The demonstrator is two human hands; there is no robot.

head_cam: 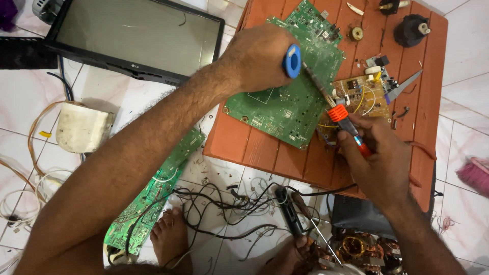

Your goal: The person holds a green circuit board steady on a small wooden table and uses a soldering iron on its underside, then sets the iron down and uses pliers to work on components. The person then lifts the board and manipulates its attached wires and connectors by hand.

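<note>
My left hand (257,56) grips a soldering iron with a blue handle (292,61); its metal shaft slants down to a small yellowish circuit board (364,94). My right hand (377,158) holds a slim tool with an orange and grey body (346,122), its tip close to the iron's tip at the small board's left edge. A large green circuit board (290,86) lies under my left hand on a low reddish wooden table (265,147).
A flat monitor (137,35) lies on the white tiled floor at top left. A long green board (153,196), tangled black wires (224,203), a white block (81,127) and my foot (170,237) are below. Black parts (410,28) and tweezers (405,84) sit on the table.
</note>
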